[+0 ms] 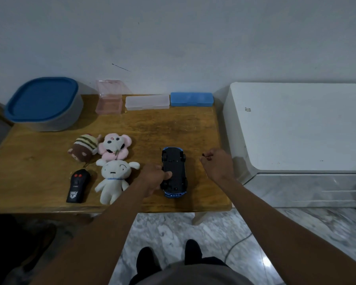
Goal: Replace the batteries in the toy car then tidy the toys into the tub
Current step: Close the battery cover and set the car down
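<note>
- Black underside up, the blue toy car lies near the front of the wooden worktop. Our left hand grips its side, fingers curled round the body.
- Our right hand hovers just right of the car, not touching it. It pinches a small dark piece, too small for us to name.
- We judge that piece the likeliest loss. It is held close to the worktop's right edge, so a slack pinch could drop it to the marble floor.
- Resting on its roof, the car may rock or skid if we press on it while the left grip loosens.
- We cannot tell whether the battery cover is on or off.
- We see no loose batteries. The clear case and blue case at the back are closed.
- At the back left, the tub has its blue lid on, which would block any tidying.
- A white plush dog touches our left forearm, with the black remote just beyond. A careless sweep could knock them.
</note>
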Available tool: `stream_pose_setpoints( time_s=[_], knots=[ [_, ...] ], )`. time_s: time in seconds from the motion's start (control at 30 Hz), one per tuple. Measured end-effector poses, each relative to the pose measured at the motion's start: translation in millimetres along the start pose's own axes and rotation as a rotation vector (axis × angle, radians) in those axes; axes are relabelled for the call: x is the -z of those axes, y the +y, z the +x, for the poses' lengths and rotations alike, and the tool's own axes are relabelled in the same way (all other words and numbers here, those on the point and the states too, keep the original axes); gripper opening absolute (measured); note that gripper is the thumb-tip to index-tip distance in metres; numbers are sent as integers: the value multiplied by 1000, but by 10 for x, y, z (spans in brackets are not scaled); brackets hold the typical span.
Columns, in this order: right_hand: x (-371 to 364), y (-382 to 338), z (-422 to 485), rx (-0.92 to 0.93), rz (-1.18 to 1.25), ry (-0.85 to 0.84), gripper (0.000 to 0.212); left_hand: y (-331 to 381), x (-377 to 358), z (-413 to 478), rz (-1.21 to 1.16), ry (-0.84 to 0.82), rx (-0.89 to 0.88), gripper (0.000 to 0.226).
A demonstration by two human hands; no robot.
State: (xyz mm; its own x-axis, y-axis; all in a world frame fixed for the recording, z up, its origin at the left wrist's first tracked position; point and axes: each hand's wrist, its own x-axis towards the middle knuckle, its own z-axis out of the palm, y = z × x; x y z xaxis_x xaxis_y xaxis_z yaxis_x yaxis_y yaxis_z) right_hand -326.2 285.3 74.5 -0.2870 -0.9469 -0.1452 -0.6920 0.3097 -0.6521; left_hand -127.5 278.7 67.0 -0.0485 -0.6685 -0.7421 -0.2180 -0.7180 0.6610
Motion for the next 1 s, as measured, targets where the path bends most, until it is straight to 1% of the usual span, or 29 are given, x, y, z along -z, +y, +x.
stream_pose_setpoints(
  time_s=[0.1,0.23,0.57,0.63,0.73,0.77,0.87,0.93,0.97,1.0],
  knots=[
    [12,13,11,10,4,-4,20,12,8,-9,40,29,14,28],
    [21,20,23,11,9,-6,20,42,21,-54,59,23,12,25],
    [36,23,15,17,12,-6,18,81,72,-228,-226,-190,-92,25],
    [34,12,8,22,16,-9,19,82,88,-229,-297,-264,-74,36],
    [38,-7,4,15,17,-11,21,77,85,-220,-302,-313,-67,64],
    [38,-10,3,11,18,-11,21,86,71,-231,-283,-304,-67,67],
    [41,-13,-5,12,28,-10,21,105,29,-224,-196,-198,-104,66],
    [42,-13,-8,16,29,-10,21,109,13,-192,-214,-158,-85,73],
    [41,-13,-9,15,29,-9,20,109,-2,-174,-227,-142,-72,70],
    [42,-17,-12,15,29,-8,19,111,-21,-170,-228,-126,-76,62]
  ],
)
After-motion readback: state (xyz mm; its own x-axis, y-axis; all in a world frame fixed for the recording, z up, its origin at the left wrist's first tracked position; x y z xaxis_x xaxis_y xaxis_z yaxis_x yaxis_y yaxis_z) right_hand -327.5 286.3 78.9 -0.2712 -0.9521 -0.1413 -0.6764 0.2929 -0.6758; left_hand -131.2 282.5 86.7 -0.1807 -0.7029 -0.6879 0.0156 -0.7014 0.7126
